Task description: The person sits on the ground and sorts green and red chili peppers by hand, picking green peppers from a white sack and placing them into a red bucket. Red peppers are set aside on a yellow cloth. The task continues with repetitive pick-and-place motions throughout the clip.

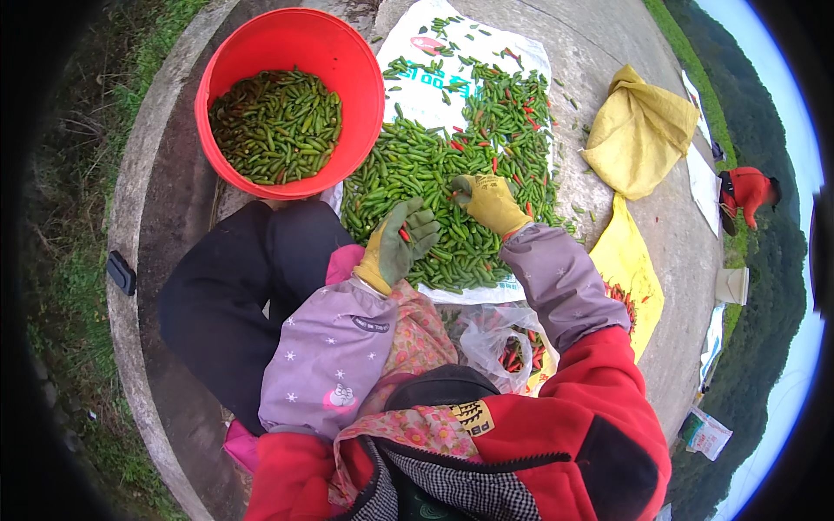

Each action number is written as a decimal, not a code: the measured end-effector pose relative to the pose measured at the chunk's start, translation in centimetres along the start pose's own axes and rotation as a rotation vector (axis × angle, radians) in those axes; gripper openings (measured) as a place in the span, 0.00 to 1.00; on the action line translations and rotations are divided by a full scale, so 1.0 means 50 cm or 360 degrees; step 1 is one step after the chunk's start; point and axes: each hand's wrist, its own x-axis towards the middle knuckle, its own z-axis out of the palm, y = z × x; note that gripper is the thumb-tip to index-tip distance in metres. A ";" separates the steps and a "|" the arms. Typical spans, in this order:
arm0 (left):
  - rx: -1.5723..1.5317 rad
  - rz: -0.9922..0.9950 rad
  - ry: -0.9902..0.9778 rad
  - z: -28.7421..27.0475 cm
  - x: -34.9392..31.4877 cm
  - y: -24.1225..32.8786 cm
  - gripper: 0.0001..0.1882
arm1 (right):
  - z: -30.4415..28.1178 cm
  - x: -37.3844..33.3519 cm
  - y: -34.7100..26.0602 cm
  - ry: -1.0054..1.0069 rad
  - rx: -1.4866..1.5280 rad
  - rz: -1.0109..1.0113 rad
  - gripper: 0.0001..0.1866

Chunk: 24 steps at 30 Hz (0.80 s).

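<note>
one red pepper (404, 234) is held in the loosely curled left hand (395, 250), and the right hand (488, 202) is down at the green peppers (401, 174) on the white sheet (524, 57), but its fingertips are hard to see, so i cannot tell if it pinches anything. it seems best to lift red ones softly, one by one, so the green ones beside them do not get squashed.

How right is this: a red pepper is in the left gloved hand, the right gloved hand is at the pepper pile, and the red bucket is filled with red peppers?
One thing is off: the head view shows green peppers in the red bucket, not red ones. A red pepper is in the left gloved hand, and the right gloved hand is at the pepper pile.
</note>
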 end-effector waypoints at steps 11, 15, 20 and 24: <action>-0.0152 0.0177 -0.0057 0.006 0.008 -0.003 0.37 | -0.039 -0.028 -0.023 0.0113 0.1432 0.0243 0.11; -0.0138 0.0207 -0.0130 0.030 0.000 0.012 0.40 | -0.029 -0.076 -0.086 -0.0545 0.2973 0.0796 0.14; 0.0723 0.0664 -0.0188 0.035 -0.028 0.023 0.34 | -0.010 -0.082 -0.171 -0.0438 0.2970 0.0480 0.18; 0.1540 0.1301 -0.0208 0.020 -0.024 0.013 0.18 | 0.000 -0.076 -0.212 -0.0007 0.2311 0.0381 0.19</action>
